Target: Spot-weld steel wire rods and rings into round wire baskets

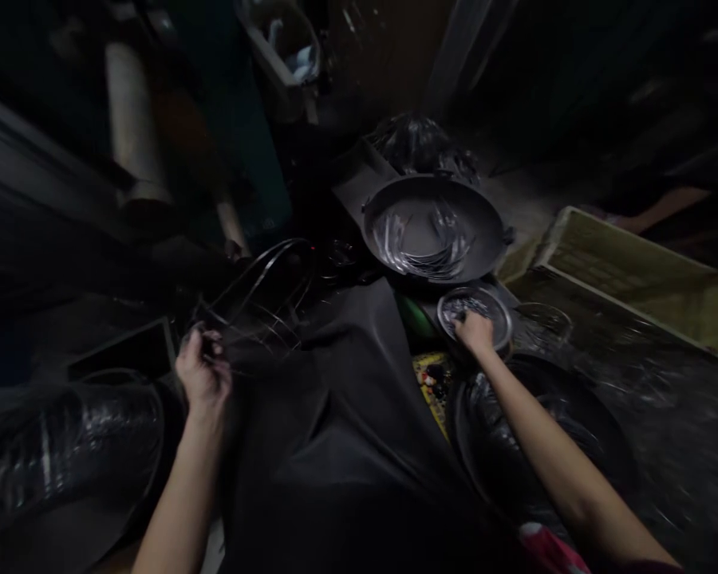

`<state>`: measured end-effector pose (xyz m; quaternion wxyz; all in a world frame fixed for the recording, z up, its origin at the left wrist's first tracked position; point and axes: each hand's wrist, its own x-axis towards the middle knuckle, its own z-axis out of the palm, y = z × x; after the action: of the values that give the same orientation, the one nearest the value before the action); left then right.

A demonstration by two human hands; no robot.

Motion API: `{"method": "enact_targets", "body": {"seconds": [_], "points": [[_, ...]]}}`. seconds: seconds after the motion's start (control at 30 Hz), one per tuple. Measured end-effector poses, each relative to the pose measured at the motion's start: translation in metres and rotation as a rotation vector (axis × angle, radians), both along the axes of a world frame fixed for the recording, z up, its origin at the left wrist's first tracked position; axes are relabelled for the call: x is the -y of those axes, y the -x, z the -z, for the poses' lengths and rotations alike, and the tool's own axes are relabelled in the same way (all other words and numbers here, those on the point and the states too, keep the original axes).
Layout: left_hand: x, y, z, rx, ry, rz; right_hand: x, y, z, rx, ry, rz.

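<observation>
My left hand (202, 373) is closed around a bundle of thin dark bands (257, 295) that loop up and to the right of it. My right hand (474, 328) reaches into a small round metal bowl (499, 307) holding small shiny pieces; its fingers curl down into the bowl, and what they grip is hidden. Just beyond the bowl sits a wide dark pan (484, 211) with several curved shiny strips (424, 251) lying in it. A black cloth (347, 414) covers my lap between my arms.
A stack of dark rings (65, 446) lies at the lower left. A black basin (598, 454) lined with plastic sits under my right forearm. A pale green crate (640, 275) stands at the right. A black bag (419, 143) lies behind the pan. The room is dim.
</observation>
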<state>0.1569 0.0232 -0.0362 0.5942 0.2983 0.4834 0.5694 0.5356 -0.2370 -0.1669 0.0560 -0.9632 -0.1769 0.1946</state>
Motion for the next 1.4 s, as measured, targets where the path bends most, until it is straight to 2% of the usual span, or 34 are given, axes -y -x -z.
{"method": "enact_targets", "body": {"seconds": [0.07,0.13,0.2,0.23,0.3,0.4,0.47,0.57,0.7,0.87,1.0,1.17,1.4], "points": [[-0.001,-0.005,0.002,-0.03,-0.05,-0.02,-0.001,0.01,-0.009,-0.019,-0.006,0.007],[-0.002,-0.009,0.004,-0.026,-0.025,-0.03,-0.003,0.015,-0.021,-0.01,-0.019,0.062],[-0.005,-0.012,0.007,-0.041,-0.008,-0.075,-0.01,0.017,-0.031,0.054,-0.095,0.243],[-0.007,-0.013,0.009,-0.053,-0.024,-0.103,-0.018,0.019,-0.036,0.065,-0.187,0.3],[-0.009,-0.013,0.013,-0.073,-0.081,-0.146,-0.041,0.033,-0.05,-0.009,-0.497,0.342],[-0.007,-0.009,0.015,-0.085,-0.142,-0.174,-0.096,0.082,-0.08,-0.413,-1.024,0.247],[-0.006,-0.005,0.016,-0.1,-0.151,-0.185,-0.14,0.122,-0.101,-0.721,-1.169,0.136],[-0.007,0.001,0.015,-0.11,-0.148,-0.205,-0.195,0.175,-0.128,-0.9,-1.187,0.053],[-0.012,0.011,0.016,-0.085,-0.134,-0.222,-0.232,0.213,-0.144,-0.979,-1.222,-0.025],[-0.019,0.02,0.019,-0.127,-0.115,-0.247,-0.244,0.23,-0.148,-1.053,-1.261,-0.037],[-0.022,0.021,0.021,-0.135,-0.078,-0.232,-0.248,0.238,-0.154,-1.111,-1.245,0.029],[-0.025,0.017,0.022,-0.149,-0.054,-0.227,-0.251,0.239,-0.158,-1.188,-1.234,0.1],[-0.03,0.014,0.019,-0.086,-0.041,-0.221,-0.254,0.238,-0.159,-1.176,-1.204,0.129]]}}
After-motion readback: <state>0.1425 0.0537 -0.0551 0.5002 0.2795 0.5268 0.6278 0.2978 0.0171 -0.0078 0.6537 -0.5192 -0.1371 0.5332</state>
